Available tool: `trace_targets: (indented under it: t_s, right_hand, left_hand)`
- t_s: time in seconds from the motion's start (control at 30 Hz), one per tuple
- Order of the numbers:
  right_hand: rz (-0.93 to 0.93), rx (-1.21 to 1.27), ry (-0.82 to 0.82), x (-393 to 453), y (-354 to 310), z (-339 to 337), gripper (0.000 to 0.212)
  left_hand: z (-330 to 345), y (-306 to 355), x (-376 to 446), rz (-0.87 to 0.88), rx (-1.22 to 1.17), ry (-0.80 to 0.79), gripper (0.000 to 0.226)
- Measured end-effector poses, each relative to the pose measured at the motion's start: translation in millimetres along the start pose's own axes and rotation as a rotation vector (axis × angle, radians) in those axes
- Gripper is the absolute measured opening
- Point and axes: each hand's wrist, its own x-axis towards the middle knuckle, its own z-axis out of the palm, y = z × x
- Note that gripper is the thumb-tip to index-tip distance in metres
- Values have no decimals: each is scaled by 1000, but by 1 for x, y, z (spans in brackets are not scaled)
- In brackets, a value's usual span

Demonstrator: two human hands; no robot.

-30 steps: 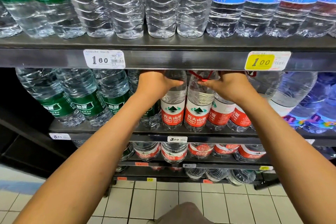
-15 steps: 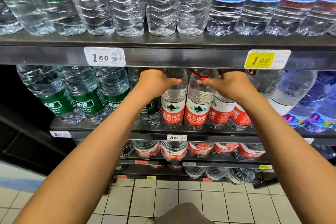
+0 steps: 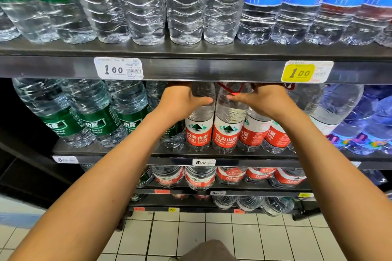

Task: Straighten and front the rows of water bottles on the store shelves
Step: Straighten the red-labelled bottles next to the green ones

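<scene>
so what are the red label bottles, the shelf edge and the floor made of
The red-labelled clear water bottles both hands hold look like thin transparent plastic: ribbed walls, see-through, glossy glints. Their labels seem printed film, though paper is possible. The dark shelf edge strip looks like smooth plastic or painted metal with a soft sheen; I can't tell which. The white tiled floor looks like glazed ceramic, with grout lines.

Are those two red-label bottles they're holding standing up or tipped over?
Standing up. Both red-label bottles rest on their bases on the shelf, labels facing out, left hand and right hand gripping their shoulders.
</scene>
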Motion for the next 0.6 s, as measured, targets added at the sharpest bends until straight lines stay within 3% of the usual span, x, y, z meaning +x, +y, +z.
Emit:
trace_targets:
  t_s: [0.17,0.4,0.53,0.6]
  right_hand:
    - [17,-12,-7,3,4,1,74]
    - [0,7,3,1,3,2,69]
    - [0,12,-5,0,0,-1,69]
    - [-17,4,5,-2,0,-2,69]
  left_hand:
    - [-3,0,2,9,27,-29,52]
    - [-2,6,3,-7,31,33,61]
    - [-5,9,2,-24,58,14,47]
    - [-4,10,1,-31,95,-1,52]
